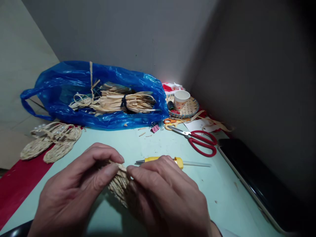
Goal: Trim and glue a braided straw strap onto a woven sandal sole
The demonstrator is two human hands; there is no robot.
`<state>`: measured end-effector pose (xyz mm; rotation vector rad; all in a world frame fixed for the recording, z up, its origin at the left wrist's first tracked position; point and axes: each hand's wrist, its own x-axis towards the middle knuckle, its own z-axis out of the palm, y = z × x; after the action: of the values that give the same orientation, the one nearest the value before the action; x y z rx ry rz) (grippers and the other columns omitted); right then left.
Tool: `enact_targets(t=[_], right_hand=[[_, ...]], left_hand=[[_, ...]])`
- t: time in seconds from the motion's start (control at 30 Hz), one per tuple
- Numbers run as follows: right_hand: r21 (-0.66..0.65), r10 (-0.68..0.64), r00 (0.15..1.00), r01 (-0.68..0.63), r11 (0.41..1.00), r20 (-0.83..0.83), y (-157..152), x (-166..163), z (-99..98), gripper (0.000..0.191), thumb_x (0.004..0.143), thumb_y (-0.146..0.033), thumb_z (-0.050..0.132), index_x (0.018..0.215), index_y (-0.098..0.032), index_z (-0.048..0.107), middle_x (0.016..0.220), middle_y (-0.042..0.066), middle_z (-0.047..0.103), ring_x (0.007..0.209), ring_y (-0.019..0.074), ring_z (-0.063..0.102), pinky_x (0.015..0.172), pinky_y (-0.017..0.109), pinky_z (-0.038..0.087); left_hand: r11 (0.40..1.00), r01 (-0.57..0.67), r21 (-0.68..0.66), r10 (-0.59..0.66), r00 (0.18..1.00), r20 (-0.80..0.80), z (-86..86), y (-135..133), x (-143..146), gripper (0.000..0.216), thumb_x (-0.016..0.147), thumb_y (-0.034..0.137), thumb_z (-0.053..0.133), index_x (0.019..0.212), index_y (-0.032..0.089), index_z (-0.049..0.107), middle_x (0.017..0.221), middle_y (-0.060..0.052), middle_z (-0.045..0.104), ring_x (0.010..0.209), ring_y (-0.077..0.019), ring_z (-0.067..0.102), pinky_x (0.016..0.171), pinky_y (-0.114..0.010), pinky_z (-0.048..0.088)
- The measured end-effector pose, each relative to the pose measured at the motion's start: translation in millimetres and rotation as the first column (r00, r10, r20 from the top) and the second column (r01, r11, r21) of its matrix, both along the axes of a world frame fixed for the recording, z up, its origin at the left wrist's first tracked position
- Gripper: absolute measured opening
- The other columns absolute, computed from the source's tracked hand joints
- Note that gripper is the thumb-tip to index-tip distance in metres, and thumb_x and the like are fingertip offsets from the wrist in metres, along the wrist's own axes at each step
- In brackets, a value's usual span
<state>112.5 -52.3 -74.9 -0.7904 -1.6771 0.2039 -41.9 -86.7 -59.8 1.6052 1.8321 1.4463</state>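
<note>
Both my hands meet low in the middle of the view over a pale green table [153,144]. My left hand [76,191] and my right hand [168,197] are closed, fingertips pinching a small woven straw piece [118,184] between them. Most of the piece is hidden under my fingers. Just beyond my right hand lies a yellow-handled tool [172,160] with a thin metal blade.
A blue plastic bag [74,92] holding bundled straw strips lies at the back. Woven straw soles [49,141] rest at the left by a red mat. Red scissors [199,140], orange scissors, a pink clip, a woven tray with a paper cup [181,98], and a dark tablet [259,184] sit to the right.
</note>
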Motion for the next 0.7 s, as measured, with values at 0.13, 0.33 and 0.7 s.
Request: enact_targets(t=[0.13, 0.33, 0.7], right_hand=[[0.092, -0.142, 0.990, 0.140, 0.986, 0.017, -2.3, -8.1, -0.8, 0.034, 0.102, -0.011, 0.053, 0.076, -0.020, 0.072, 0.057, -0.002, 0.062, 0.052, 0.0144, 0.045, 0.054, 0.034, 0.032], [0.157, -0.204, 0.977, 0.193, 0.969, 0.062, -0.3, -15.0, -5.5, 0.032, 0.099, -0.008, 0.052, 0.078, -0.019, 0.074, 0.057, 0.000, 0.067, 0.051, 0.0165, 0.047, 0.055, 0.035, 0.033], [0.079, 0.098, 0.941, -0.130, 0.988, 0.324, 0.4, 16.6, -2.5, 0.017, 0.096, -0.006, 0.059, 0.105, -0.007, 0.072, 0.078, 0.005, 0.076, 0.061, 0.0174, 0.060, 0.054, 0.034, 0.053]], left_hand=[[0.999, -0.009, -0.046, 0.012, 0.998, 0.063, 1.0, 0.3, 3.6, 0.006, 0.091, 0.041, 0.069, 0.086, 0.038, 0.069, 0.092, 0.010, 0.069, 0.087, -0.0124, 0.066, 0.066, -0.015, 0.049], [0.988, -0.075, -0.134, 0.089, 0.991, 0.102, 7.2, -0.5, 8.9, 0.015, 0.089, 0.048, 0.068, 0.083, 0.034, 0.069, 0.089, 0.006, 0.068, 0.069, -0.0139, 0.066, 0.059, -0.020, 0.054], [0.957, 0.062, -0.284, 0.020, 0.961, 0.277, 1.8, 2.1, -3.0, 0.027, 0.081, 0.056, 0.076, 0.083, 0.029, 0.072, 0.081, 0.001, 0.071, 0.063, -0.0163, 0.064, 0.052, -0.021, 0.054]])
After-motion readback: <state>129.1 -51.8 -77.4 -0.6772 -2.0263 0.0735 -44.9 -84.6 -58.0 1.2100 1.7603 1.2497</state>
